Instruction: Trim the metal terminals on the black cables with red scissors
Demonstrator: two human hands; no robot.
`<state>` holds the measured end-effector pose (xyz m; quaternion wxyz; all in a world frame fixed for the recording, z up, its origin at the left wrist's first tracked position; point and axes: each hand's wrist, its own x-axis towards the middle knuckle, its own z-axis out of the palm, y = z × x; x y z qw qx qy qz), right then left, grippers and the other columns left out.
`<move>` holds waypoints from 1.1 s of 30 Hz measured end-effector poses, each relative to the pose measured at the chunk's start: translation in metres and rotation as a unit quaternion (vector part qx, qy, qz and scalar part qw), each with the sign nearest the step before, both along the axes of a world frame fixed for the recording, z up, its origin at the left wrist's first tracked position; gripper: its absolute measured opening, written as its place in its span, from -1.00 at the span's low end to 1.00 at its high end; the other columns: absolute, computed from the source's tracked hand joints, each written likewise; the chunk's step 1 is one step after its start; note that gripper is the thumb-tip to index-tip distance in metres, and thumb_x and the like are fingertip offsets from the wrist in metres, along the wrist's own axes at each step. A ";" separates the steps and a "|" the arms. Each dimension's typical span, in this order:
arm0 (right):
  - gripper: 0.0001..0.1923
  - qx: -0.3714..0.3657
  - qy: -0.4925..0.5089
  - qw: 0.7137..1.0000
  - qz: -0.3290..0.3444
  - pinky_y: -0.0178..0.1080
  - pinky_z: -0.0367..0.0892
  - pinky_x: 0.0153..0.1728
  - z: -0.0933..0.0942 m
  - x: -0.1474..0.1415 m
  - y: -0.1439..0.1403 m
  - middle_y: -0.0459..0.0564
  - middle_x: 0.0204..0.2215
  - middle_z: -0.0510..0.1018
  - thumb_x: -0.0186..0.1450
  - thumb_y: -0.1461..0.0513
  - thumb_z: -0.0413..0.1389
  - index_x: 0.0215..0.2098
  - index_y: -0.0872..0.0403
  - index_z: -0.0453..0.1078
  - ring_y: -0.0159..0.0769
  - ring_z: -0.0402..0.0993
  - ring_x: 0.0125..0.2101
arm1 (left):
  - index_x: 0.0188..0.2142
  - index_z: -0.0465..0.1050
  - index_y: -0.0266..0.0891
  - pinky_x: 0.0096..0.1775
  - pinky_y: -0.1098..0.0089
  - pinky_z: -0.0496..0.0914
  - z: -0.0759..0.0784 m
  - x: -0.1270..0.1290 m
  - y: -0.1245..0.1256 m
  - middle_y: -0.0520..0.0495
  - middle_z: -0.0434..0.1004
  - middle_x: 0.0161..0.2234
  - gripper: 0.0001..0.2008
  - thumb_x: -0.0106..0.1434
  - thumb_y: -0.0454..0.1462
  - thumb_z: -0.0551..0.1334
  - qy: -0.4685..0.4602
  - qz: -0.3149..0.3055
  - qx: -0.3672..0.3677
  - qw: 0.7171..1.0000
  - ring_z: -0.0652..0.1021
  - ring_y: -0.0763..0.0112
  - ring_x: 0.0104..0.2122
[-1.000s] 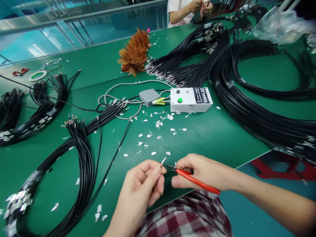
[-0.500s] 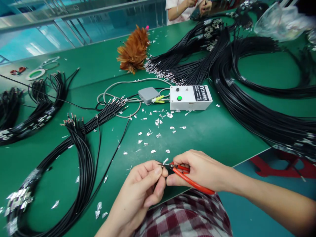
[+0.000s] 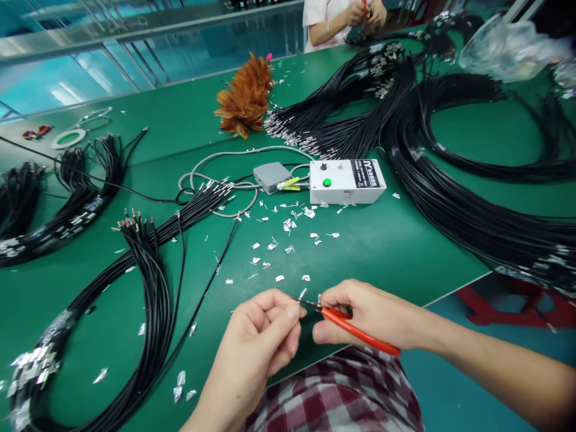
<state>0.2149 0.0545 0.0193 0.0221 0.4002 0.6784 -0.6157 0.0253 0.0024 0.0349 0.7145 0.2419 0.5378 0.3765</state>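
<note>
My left hand (image 3: 258, 333) is closed, thumb and fingertips pinched together at the table's near edge. What it pinches is hidden by the fingers. My right hand (image 3: 360, 315) is wrapped round red-handled wire cutters (image 3: 360, 333). Their thin dark jaws point left and reach the left fingertips; I cannot tell whether they touch. A small silvery scrap (image 3: 303, 294) shows just above the jaws. To the left lies a looped bundle of black cables (image 3: 150, 324) with bared ends. Silver foil scraps (image 3: 288, 225) lie scattered ahead of my hands on the green table (image 3: 369, 252).
A white box with a green button (image 3: 346, 183) stands ahead, beside a grey pedal-like piece (image 3: 272, 178) and grey cord. A brown feather duster (image 3: 245, 96) lies behind. Large black cable bundles (image 3: 432, 186) cover the right side. Across the table, another person's hands (image 3: 364, 15) hold something red.
My right hand and the wire cutters have shifted slightly right and down, the jaws drawing back a little from the left fingertips. My left hand stays pinched.
</note>
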 end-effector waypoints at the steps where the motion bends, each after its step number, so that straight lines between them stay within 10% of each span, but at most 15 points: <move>1: -0.56 -0.005 0.001 1.000 0.001 -0.38 -0.08 -0.63 0.000 -0.001 0.000 -0.24 -0.61 0.04 0.18 -0.06 0.12 -0.57 0.04 0.08 -0.47 -0.08 -0.59 | -0.50 0.37 -0.29 -0.70 0.64 -0.11 0.002 0.002 0.000 0.14 0.30 -0.72 -0.75 0.14 -0.17 0.31 0.025 0.002 0.003 1.000 0.07 0.74 -0.75; 9: -0.52 0.031 -0.044 0.999 -0.001 -0.36 -0.09 -0.65 0.003 -0.003 0.001 -0.22 -0.62 0.08 0.16 -0.14 0.10 -0.59 0.04 0.11 -0.45 -0.07 -0.58 | -0.48 0.38 -0.24 -0.65 0.60 0.09 -0.002 0.005 -0.004 0.14 0.30 -0.68 -0.81 0.18 -0.20 0.26 0.169 -0.010 0.079 0.982 0.23 0.63 -0.69; 18: -0.46 0.128 -0.102 0.986 -0.008 -0.36 -0.08 -0.64 0.011 -0.008 0.000 -0.22 -0.68 0.11 0.13 -0.19 0.09 -0.62 0.05 0.09 -0.41 -0.12 -0.58 | -0.43 0.36 -0.17 -0.50 0.48 0.30 -0.009 0.005 -0.013 0.06 0.48 -0.53 -0.87 0.27 -0.27 0.16 0.423 -0.097 0.251 0.865 0.48 0.43 -0.55; 27: -0.52 0.044 -0.073 0.996 -0.001 -0.36 -0.08 -0.64 -0.007 0.006 -0.001 -0.22 -0.64 0.08 0.21 -0.11 0.06 -0.60 0.05 0.09 -0.45 -0.05 -0.60 | -0.45 0.44 -0.23 -0.57 0.54 0.19 0.003 0.003 -0.007 0.10 0.32 -0.65 -0.85 0.18 -0.20 0.26 0.214 0.044 0.096 0.971 0.30 0.52 -0.62; 33: -0.69 -0.011 0.032 0.995 -0.098 -0.38 0.01 -0.59 0.009 0.010 0.010 -0.24 -0.61 0.13 0.18 0.12 0.16 -0.53 0.05 0.12 -0.47 0.00 -0.58 | -0.42 0.45 -0.28 -0.63 0.55 -0.02 0.006 -0.004 -0.001 0.13 0.21 -0.68 -0.76 0.22 -0.13 0.23 0.121 -0.065 0.046 0.989 0.15 0.59 -0.66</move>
